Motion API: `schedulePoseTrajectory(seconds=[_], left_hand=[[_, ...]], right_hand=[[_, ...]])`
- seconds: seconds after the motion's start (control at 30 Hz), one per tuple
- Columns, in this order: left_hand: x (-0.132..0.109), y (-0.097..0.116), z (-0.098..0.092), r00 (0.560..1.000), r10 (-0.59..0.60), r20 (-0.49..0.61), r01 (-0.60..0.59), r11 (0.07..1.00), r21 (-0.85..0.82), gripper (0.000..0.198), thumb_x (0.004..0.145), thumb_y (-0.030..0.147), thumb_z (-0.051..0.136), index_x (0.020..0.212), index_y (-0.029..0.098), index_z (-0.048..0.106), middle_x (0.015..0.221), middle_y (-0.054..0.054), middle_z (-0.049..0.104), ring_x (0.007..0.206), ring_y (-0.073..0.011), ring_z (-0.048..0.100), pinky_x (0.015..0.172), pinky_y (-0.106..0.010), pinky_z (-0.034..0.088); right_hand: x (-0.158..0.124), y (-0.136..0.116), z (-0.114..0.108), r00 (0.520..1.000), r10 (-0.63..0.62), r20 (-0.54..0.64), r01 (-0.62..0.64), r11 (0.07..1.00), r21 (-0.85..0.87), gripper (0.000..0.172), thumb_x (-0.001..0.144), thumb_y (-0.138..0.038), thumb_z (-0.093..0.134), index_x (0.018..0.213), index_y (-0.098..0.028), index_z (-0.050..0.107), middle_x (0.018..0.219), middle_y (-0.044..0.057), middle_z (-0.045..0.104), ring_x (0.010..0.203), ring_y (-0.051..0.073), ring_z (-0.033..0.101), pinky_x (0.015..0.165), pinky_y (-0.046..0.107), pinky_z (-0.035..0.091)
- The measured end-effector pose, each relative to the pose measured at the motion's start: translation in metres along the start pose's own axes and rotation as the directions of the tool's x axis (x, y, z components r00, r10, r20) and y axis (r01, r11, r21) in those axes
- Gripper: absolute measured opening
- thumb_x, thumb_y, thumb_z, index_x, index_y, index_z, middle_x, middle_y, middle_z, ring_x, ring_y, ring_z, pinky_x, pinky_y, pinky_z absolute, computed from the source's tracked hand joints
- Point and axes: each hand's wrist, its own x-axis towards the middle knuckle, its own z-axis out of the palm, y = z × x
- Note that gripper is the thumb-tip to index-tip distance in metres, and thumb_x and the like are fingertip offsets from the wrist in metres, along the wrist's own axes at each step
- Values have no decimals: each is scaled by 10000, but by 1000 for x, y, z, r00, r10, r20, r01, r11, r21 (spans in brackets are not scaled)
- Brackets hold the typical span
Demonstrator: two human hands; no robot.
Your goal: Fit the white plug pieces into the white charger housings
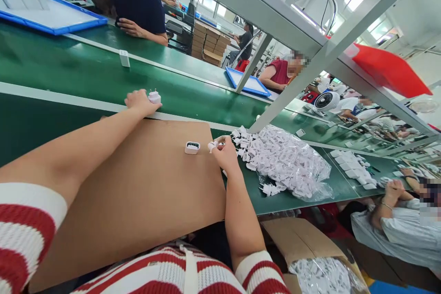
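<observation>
My left hand (139,101) is stretched out to the far edge of the desk (20,124), fingers closed around a white plug piece (155,97) whose two metal pins stick up. It sits right at the white strip where the desk meets the green conveyor belt (86,73).

My right hand (225,151) is nearer to me, curled over the right edge of the cardboard sheet (138,183), and it pinches a small white part (212,145) between thumb and fingertips. Just to the left of that hand, apart from it, a white housing (192,148) lies on the cardboard with its open side up.

Just beside my right hand on the other side spreads a heap of white parts (285,161), partly spilling out of a clear plastic bag on the green surface. Further right, a neat row of white blocks (353,167) lies on the desk, well apart from the heap.

Below the desk edge, an open cardboard box (299,239) holds another bag of the same white parts.

A white tag (124,58) stands at the far side of the belt. Beyond it, a co-worker in a dark top rests a hand (129,27) on the far desk, next to a blue-rimmed tray (51,18). A red bin (389,71) sits on the slanting shelf overhead.
</observation>
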Motion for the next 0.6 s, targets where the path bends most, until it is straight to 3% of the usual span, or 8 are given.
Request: schedulePoseTrajectory(seconds=[0.03, 0.1, 0.17, 0.27, 0.37, 0.5, 0.6], left_hand=[[-10, 7, -1, 998, 40, -39, -40, 999, 4, 916, 843, 616, 657, 1443, -19, 380, 1534, -226, 343, 1378, -367, 243, 1172, -556, 174], [-35, 22, 3, 985, 168, -27, -168, 986, -4, 873, 880, 517, 619, 1536, 42, 293, 1628, -182, 216, 1465, -354, 144, 1232, -524, 94], [-63, 36, 12, 944, 308, 121, -304, 951, -48, 833, 817, 459, 672, 1530, 137, 387, 1594, -101, 370, 1445, -291, 292, 1236, -416, 216], [-103, 49, 33, 829, 423, 366, -395, 906, -152, 910, 683, 538, 771, 1477, 183, 504, 1473, -100, 554, 1347, -314, 481, 1128, -390, 407], [-131, 55, 47, 772, 428, 470, -330, 902, -279, 704, 735, 622, 706, 1292, 196, 654, 1280, -101, 682, 1197, -319, 606, 976, -372, 501], [-156, 52, 40, 793, 378, 478, -238, 914, -329, 502, 792, 603, 668, 1086, 199, 710, 1021, -63, 732, 902, -248, 678, 752, -317, 515], [-174, 44, 31, 800, 360, 481, -202, 915, -349, 449, 797, 576, 694, 1045, 201, 702, 1016, -57, 723, 909, -239, 672, 751, -311, 514]], right_hand=[[1, -2, 0, 1000, 20, -15, -18, 996, 92, 377, 733, -408, 738, 1008, -226, 554, 990, 11, 686, 768, 149, 668, 718, 304, 530], [2, -5, -1, 999, 45, -18, -39, 965, 261, 461, 664, -396, 805, 1015, -219, 564, 956, 5, 687, 708, 127, 640, 664, 277, 529], [3, -9, -1, 998, 59, 33, -67, 920, 387, 508, 618, -412, 854, 1012, -199, 615, 914, 15, 706, 685, 121, 621, 644, 268, 533], [5, -9, -1, 990, 60, 129, -118, 850, 514, 481, 657, -514, 838, 967, -177, 689, 935, 56, 739, 780, 149, 660, 726, 299, 567], [7, -4, 1, 985, 42, 170, -134, 808, 573, 514, 635, -506, 860, 1015, -193, 709, 996, 56, 747, 894, 174, 690, 822, 336, 585], [6, 4, 8, 990, 29, 138, -97, 850, 517, 621, 585, -391, 896, 1138, -201, 687, 998, 39, 741, 877, 164, 695, 820, 319, 581], [3, 9, 15, 997, -38, 71, 13, 949, 316, 469, 670, -357, 838, 1092, -192, 720, 1006, 56, 741, 888, 175, 683, 832, 325, 571]])
